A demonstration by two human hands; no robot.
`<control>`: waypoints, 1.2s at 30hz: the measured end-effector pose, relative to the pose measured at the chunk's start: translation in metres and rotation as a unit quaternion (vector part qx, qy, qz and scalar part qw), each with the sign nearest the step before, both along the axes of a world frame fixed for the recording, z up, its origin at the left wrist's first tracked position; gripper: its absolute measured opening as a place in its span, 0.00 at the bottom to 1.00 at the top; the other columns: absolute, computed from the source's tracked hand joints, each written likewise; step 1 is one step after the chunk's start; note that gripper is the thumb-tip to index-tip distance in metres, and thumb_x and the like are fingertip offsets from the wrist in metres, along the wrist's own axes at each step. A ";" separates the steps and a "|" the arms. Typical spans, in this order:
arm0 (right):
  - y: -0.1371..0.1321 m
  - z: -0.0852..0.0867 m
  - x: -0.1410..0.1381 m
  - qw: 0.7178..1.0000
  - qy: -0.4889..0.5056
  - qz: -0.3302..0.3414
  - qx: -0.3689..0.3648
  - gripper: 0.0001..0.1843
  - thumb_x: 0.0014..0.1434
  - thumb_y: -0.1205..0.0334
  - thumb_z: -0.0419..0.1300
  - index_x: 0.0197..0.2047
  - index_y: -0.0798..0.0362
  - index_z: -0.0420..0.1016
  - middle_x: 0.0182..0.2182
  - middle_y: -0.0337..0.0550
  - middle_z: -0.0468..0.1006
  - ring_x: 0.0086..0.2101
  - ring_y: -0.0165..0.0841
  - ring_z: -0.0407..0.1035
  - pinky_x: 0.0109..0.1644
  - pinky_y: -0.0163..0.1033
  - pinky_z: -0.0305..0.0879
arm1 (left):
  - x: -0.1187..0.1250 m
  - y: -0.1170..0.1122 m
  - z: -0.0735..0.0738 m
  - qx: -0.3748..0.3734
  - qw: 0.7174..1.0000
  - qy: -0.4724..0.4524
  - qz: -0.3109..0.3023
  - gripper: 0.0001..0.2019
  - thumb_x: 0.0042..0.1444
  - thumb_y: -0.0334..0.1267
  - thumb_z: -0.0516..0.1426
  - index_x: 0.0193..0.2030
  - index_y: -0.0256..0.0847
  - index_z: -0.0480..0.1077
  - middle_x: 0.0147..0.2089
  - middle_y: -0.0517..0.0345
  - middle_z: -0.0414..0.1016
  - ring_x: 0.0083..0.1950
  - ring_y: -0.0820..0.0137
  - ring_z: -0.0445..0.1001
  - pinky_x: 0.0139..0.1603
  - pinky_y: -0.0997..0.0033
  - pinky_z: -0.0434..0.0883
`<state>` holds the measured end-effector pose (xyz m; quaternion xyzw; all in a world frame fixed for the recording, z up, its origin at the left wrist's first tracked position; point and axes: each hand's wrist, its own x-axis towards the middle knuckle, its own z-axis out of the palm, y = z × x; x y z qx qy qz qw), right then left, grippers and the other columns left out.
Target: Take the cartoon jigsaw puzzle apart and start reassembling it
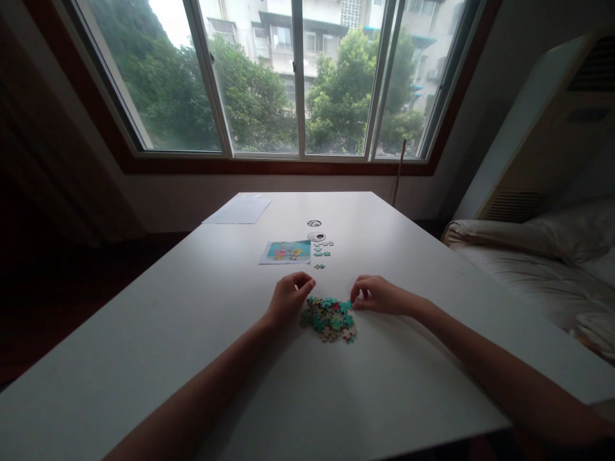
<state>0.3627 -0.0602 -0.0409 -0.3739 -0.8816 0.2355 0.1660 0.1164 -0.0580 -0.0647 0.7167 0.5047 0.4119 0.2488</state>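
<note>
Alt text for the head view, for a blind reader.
A person's left hand and right hand flank a pile of jigsaw pieces on a white table. Beyond it lie a cartoon picture sheet and several loose pieces, before a window.

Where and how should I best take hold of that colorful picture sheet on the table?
Probably by its left edge, coming in from the left with your left hand, thumb and fingers pinching. The picture sheet looks thin and lies flat on the table, and loose puzzle pieces lie close beside its right edge.
</note>
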 end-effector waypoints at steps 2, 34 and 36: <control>0.000 0.002 0.002 1.000 -0.006 0.006 -0.013 0.11 0.51 0.59 0.61 0.38 0.54 0.74 0.32 0.43 0.69 0.28 0.26 0.64 0.32 0.32 0.63 | 0.000 0.000 0.000 0.000 1.000 -0.002 -0.001 0.11 0.51 0.42 0.52 0.26 0.37 0.71 0.24 0.60 0.70 0.27 0.71 0.68 0.29 0.74 0.62; -0.018 -0.002 -0.032 0.939 0.278 -0.057 -0.195 0.17 0.46 0.52 0.64 0.33 0.58 0.71 0.23 0.37 0.69 0.23 0.25 0.61 0.28 0.33 0.59 | 0.022 -0.032 0.022 0.069 0.989 0.028 -0.125 0.06 0.50 0.37 0.57 0.26 0.38 0.72 0.24 0.59 0.72 0.28 0.73 0.67 0.30 0.75 0.62; -0.017 -0.002 -0.032 0.937 0.290 -0.062 -0.183 0.17 0.48 0.52 0.62 0.36 0.57 0.71 0.25 0.38 0.70 0.25 0.25 0.62 0.30 0.33 0.60 | 0.021 -0.030 0.022 0.066 0.992 0.022 -0.107 0.07 0.50 0.37 0.56 0.27 0.38 0.72 0.24 0.60 0.72 0.27 0.74 0.66 0.29 0.76 0.62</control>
